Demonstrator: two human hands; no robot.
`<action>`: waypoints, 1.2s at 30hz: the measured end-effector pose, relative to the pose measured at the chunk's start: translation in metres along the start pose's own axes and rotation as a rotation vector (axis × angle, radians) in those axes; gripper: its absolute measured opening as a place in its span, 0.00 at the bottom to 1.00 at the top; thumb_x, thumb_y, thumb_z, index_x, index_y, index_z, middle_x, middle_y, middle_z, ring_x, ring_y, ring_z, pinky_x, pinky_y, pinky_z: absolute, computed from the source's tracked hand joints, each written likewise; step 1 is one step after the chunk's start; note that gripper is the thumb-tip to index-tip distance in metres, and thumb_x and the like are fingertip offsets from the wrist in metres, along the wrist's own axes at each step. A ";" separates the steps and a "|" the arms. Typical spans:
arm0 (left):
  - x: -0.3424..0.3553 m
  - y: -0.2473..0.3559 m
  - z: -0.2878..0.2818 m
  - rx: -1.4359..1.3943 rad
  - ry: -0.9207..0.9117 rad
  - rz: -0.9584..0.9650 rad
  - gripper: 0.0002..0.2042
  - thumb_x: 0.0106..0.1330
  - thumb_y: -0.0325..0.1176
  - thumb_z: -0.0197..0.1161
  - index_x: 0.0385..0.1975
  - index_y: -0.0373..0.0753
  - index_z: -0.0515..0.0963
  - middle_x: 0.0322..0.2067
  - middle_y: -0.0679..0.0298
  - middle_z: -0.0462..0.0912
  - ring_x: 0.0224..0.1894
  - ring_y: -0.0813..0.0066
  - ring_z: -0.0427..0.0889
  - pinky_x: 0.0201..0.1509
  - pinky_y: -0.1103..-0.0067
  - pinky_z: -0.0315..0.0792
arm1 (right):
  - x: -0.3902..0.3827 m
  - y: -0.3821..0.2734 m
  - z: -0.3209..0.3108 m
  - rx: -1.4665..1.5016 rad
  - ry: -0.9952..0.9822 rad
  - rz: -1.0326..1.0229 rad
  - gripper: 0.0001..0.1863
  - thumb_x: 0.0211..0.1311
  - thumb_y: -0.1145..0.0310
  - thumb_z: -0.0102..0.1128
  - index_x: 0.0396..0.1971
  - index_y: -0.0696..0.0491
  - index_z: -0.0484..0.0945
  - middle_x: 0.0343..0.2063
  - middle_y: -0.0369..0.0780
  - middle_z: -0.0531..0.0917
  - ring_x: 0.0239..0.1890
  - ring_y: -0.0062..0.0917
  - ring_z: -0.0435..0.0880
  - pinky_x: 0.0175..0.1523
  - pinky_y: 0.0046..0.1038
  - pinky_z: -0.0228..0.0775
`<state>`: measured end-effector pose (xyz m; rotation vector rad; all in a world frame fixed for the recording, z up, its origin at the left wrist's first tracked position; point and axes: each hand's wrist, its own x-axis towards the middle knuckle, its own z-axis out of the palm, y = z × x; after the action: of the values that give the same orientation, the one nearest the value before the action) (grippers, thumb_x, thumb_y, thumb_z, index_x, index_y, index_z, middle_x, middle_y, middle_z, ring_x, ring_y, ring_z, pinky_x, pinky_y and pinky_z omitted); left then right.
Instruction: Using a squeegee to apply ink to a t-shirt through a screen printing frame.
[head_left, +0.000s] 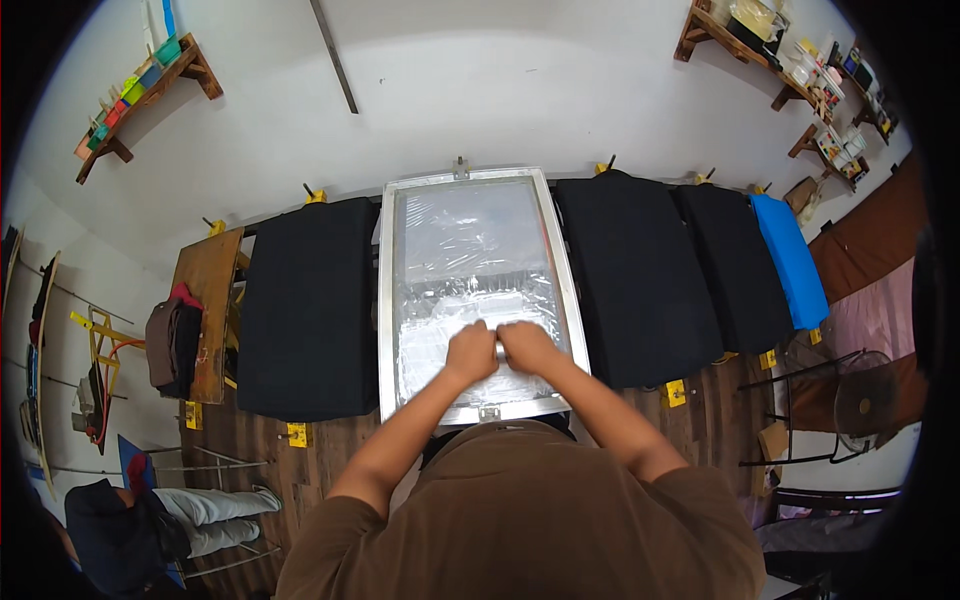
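A silk-screen frame with pale metal edges lies straight in front of me. Its mesh looks shiny and grey at the far half, with white ink smeared over the near half. My left hand and my right hand are side by side over the near half, both closed in fists round a squeegee. Only a bit of its silvery grip shows between them; its blade is hidden. Black garments lie stretched on boards either side of the frame.
Further right are another black garment and a blue one. Folded clothes rest by a bare wooden board. Yellow clamps line the boards. A person is at lower left; a fan stands right.
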<state>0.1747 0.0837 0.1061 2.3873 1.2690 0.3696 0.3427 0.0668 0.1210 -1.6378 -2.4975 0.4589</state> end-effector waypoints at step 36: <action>0.053 -0.012 -0.018 0.135 -0.144 -0.068 0.09 0.51 0.30 0.68 0.32 0.38 0.86 0.39 0.52 0.85 0.41 0.53 0.87 0.44 0.63 0.82 | 0.049 0.029 -0.023 -0.003 -0.076 -0.041 0.13 0.44 0.73 0.65 0.35 0.57 0.82 0.30 0.52 0.86 0.36 0.50 0.85 0.44 0.46 0.78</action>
<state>0.1876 0.1379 0.1184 2.4243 1.3424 0.0926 0.3546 0.1265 0.1304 -1.5961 -2.5816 0.5224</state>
